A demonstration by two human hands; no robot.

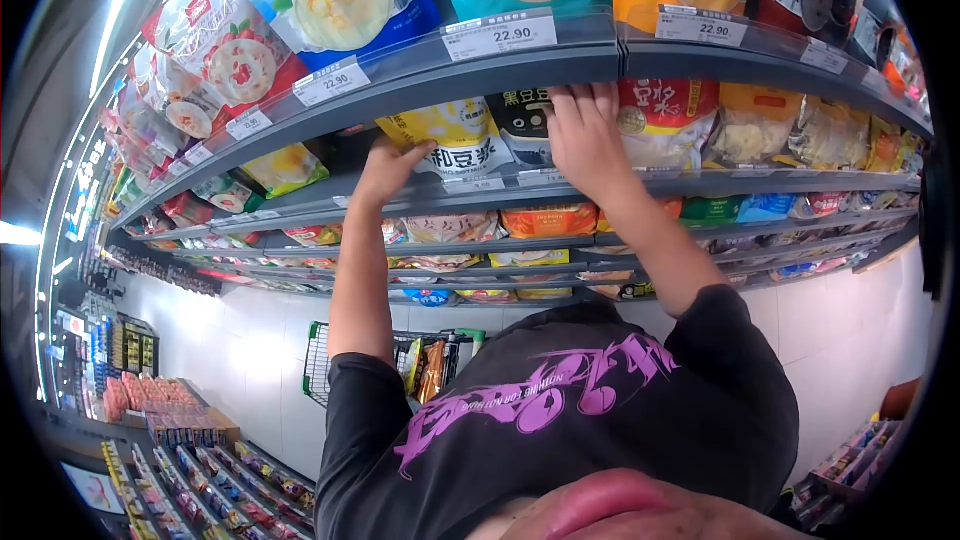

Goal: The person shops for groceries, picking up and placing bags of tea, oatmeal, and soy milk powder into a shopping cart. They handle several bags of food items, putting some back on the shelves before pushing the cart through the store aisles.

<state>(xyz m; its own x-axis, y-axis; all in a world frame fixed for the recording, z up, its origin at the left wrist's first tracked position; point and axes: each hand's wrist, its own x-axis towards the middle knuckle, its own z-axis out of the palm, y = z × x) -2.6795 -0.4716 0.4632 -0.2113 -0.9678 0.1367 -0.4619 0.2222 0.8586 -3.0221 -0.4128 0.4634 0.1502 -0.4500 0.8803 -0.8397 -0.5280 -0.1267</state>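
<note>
A yellow-and-white bag of soy milk powder (460,145) stands upright on the second shelf. My left hand (392,168) grips its left edge, thumb across the front and the other fingers mostly hidden behind it. Just right of it stands a black bag with Chinese lettering (518,125). My right hand (585,135) lies over this bag's right side, fingers stretched upward close together, tips near the underside of the shelf above. A red-and-white soy milk bag (668,125) is beside my right hand.
The upper shelf edge (540,62) with price tags overhangs both hands. More packed shelves run below. A shopping cart (318,365) holding several packages stands on the floor behind my left arm. Clear bags of dried food (752,125) sit at the right.
</note>
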